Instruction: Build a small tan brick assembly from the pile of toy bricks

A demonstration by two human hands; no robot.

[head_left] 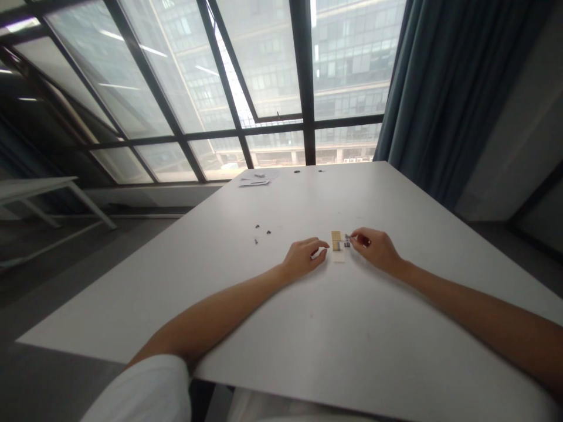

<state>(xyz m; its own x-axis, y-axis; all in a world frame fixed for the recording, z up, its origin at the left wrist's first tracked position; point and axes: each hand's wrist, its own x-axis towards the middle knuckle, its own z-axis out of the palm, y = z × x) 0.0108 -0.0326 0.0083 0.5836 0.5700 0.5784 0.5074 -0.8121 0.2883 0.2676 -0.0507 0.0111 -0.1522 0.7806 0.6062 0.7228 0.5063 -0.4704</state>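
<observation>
While the left hand [303,258] curls, the right hand [377,248] pinches

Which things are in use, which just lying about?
In use, likely:
yellow piece between left hand and right hand
pale flat piece, near side
small grey pieces by right hand

Lying about, likely:
papers, far end
three small dark pieces, left; perhaps related
</observation>
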